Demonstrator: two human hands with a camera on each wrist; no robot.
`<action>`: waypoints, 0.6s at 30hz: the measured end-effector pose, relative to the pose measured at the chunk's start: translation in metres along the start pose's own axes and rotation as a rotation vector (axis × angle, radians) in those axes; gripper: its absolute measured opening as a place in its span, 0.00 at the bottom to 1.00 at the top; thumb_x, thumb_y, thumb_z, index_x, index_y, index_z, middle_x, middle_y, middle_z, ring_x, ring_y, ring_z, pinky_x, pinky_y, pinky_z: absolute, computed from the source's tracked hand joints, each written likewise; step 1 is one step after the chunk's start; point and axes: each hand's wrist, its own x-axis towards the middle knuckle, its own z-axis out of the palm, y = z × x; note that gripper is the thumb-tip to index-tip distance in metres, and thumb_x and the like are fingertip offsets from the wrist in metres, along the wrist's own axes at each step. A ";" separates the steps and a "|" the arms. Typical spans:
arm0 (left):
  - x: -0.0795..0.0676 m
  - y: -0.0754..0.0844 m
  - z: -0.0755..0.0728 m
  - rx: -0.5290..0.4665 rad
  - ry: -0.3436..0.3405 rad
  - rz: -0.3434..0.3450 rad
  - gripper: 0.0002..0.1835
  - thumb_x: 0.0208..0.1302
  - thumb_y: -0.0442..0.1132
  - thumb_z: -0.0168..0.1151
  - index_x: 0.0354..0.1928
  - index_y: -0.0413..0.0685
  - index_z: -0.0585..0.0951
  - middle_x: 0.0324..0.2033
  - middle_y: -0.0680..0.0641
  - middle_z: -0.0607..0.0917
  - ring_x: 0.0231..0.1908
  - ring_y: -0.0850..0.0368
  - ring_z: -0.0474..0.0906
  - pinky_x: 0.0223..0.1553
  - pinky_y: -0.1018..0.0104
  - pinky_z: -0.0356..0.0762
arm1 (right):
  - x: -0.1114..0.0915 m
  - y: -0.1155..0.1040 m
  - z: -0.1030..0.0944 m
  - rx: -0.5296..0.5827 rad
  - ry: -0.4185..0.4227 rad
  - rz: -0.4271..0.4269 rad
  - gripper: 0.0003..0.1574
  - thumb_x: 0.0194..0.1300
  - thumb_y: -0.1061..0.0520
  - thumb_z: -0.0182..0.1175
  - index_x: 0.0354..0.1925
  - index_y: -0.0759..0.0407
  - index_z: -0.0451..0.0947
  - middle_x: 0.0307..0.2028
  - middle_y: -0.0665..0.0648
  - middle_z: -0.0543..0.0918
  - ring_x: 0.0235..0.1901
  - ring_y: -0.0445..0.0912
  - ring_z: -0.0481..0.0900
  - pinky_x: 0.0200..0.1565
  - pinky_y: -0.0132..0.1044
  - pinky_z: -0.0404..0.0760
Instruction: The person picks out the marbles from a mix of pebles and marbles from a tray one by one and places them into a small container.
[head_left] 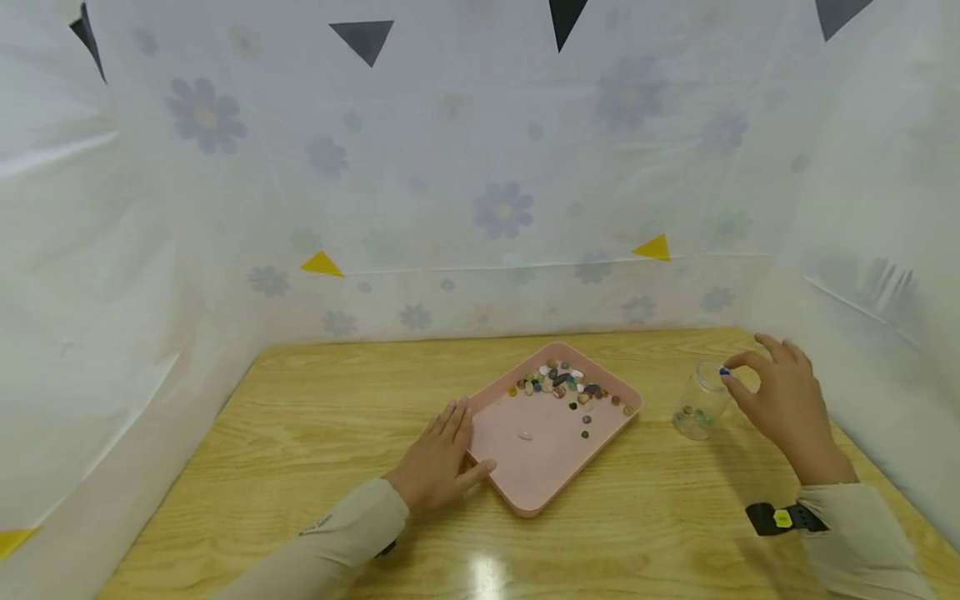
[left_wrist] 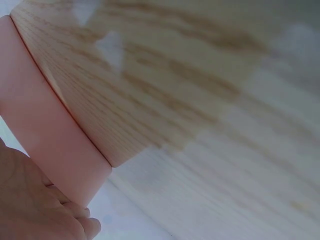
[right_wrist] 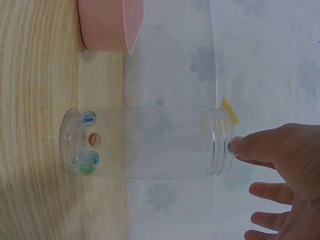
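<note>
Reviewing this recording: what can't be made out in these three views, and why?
- Head: the small pieces in the pink tray are too tiny and bunched to count.
- Head: the dark marking on the left sleeve is too small to read.
- Right wrist: the right hand hides most of the blue piece; the tray's wall hides its contents.
- Left wrist: picture edges cut off the left hand.

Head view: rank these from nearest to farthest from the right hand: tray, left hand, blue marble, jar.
1. Blue marble: pinched in the right hand, at the fingertips.
2. Jar: just left of that hand.
3. Tray: farther left.
4. Left hand: at the tray's left edge.
</note>
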 end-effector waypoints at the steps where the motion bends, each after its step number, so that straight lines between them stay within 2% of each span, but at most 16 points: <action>1: 0.000 0.000 0.000 0.000 -0.001 0.000 0.49 0.69 0.70 0.34 0.73 0.33 0.51 0.74 0.36 0.46 0.73 0.40 0.42 0.70 0.46 0.49 | 0.000 0.000 0.000 -0.004 -0.005 0.002 0.12 0.60 0.62 0.65 0.42 0.67 0.79 0.62 0.79 0.63 0.63 0.78 0.52 0.49 0.78 0.58; 18: -0.001 0.001 -0.002 -0.008 -0.009 -0.002 0.48 0.69 0.69 0.35 0.73 0.33 0.51 0.74 0.36 0.46 0.73 0.40 0.42 0.71 0.46 0.48 | 0.001 0.001 0.001 0.009 -0.028 0.005 0.11 0.61 0.61 0.64 0.42 0.67 0.79 0.61 0.80 0.64 0.61 0.79 0.53 0.49 0.78 0.58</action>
